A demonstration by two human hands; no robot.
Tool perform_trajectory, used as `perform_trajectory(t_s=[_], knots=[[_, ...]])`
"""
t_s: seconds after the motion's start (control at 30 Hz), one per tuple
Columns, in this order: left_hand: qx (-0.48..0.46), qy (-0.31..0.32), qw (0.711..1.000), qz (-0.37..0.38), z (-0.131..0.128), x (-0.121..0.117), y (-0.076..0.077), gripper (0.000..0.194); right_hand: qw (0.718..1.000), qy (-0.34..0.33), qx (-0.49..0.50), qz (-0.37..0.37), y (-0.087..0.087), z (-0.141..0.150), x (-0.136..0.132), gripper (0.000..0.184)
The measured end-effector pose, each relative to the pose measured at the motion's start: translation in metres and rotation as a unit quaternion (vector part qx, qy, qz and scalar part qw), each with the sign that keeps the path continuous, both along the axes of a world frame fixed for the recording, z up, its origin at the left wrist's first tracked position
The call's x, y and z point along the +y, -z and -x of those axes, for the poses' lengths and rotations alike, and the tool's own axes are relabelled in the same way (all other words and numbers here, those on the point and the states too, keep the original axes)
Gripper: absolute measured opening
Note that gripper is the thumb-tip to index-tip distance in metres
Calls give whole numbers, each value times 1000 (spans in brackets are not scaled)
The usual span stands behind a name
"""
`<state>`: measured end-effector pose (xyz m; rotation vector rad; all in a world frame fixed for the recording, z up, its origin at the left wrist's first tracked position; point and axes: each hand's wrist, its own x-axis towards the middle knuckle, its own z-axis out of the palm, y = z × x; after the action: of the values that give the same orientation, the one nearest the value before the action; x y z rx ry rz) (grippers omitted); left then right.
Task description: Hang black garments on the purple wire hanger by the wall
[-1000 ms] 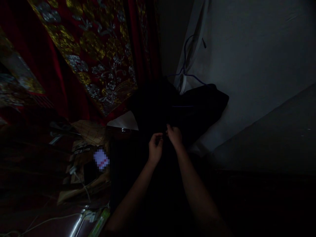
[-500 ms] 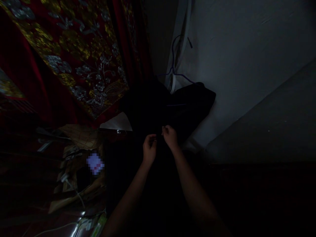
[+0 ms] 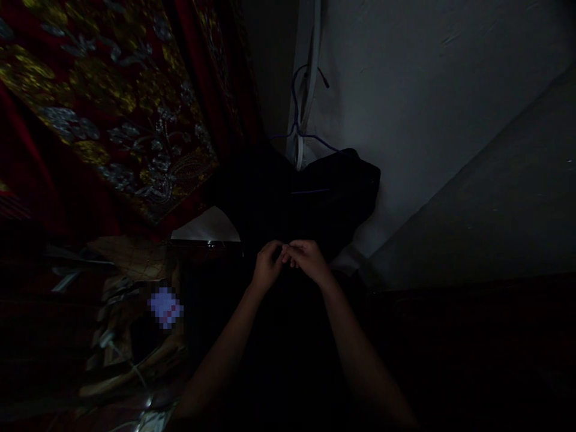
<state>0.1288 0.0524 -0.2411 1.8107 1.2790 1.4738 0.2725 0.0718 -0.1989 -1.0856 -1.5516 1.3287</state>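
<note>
A black garment [image 3: 315, 210] hangs on a purple hanger [image 3: 317, 139] against the wall, its front partly open at the neck. My left hand [image 3: 267, 264] and my right hand [image 3: 306, 257] meet at the middle of its front, fingertips touching or nearly so. Both have bent, closed fingers at the dark cloth. Whether they pinch the garment's edge or something small is too dark to make out.
Red cloth [image 3: 148, 132] with gold and silver flower decoration hangs at the upper left. A pale wall [image 3: 414, 108] fills the right. Below left is a cluttered surface with a white cable [image 3: 128, 360] and a blurred-out bluish item [image 3: 165, 307].
My hands have come together; they were a little apart before. The view has shifted, so the garment and hanger appear slightly farther left.
</note>
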Motion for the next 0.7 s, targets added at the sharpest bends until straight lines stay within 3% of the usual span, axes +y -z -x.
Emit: perform_trajectory(t_s=[0.13, 0.23, 0.33, 0.43, 0.5, 0.57, 0.6, 0.7], knots=[[23, -23, 999, -2, -3, -1, -2, 7, 999, 28, 35, 22, -39, 8, 15, 32], [50, -33, 998, 13, -10, -5, 4, 9, 992, 90, 89, -19, -87, 14, 31, 28], [90, -8, 995, 30, -15, -8, 8, 6, 979, 129, 125, -97, -136, 19, 42, 26], [139, 50, 988, 44, -13, -3, -3, 8, 971, 135, 144, -137, -161, 22, 41, 27], [169, 94, 980, 52, -7, 4, -24, 12, 968, 132, 157, -145, -162, 23, 35, 27], [175, 107, 978, 32, 2, 12, -58, 14, 969, 120, 162, -143, -157, 21, 30, 27], [166, 96, 981, 8, 7, 15, -78, 19, 971, 111, 158, -140, -154, 20, 27, 27], [89, -22, 980, -176, 18, 27, -143, 37, 977, 83, 123, -151, -153, 16, 22, 29]])
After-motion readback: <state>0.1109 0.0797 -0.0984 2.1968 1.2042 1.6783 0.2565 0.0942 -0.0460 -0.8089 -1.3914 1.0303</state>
